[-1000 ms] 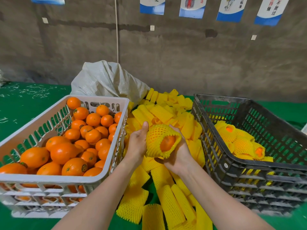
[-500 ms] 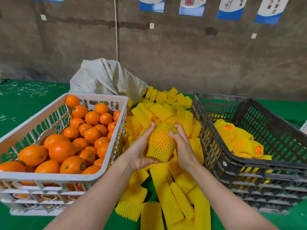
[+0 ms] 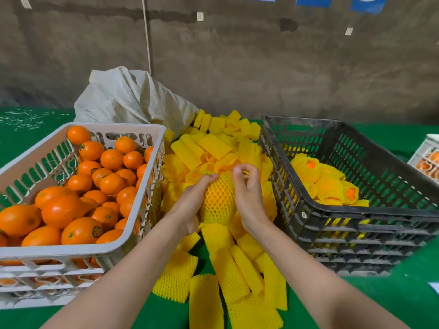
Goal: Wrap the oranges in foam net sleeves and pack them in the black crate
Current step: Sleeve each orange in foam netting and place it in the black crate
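Two crates frame a narrow middle lane. At the left of the frame, a pale slotted plastic crate (image 3: 71, 251) is heaped with smooth, glossy loose oranges (image 3: 64, 210), some round, some elongated. Its right wall borders the lane. Behind it, at upper centre-left, a crumpled woven sack (image 3: 128, 98) slumps against a rough grey wall.

Yellow foam net sleeves (image 3: 228, 274), flat ribbed tubes, fill the lane from the lower edge up to the sack. Above this pile, at the centre of the frame, both hands grasp one netted orange (image 3: 218, 200), its orange skin showing through the stretched mesh. The left hand (image 3: 190, 203) wraps its left side, fingertips at the top. The right hand (image 3: 247, 198) lies against its right side, fingers curled and pinching at the sleeve's upper end.

Just right of the hands, the black crate (image 3: 370, 210) has lattice walls and a thick rim. A few wrapped oranges (image 3: 327, 186) sit at its left side, and most of its floor is uncovered. Bare green cloth (image 3: 403, 293) shows at lower right. Part of another pale crate (image 3: 427, 157) shows at the right edge.
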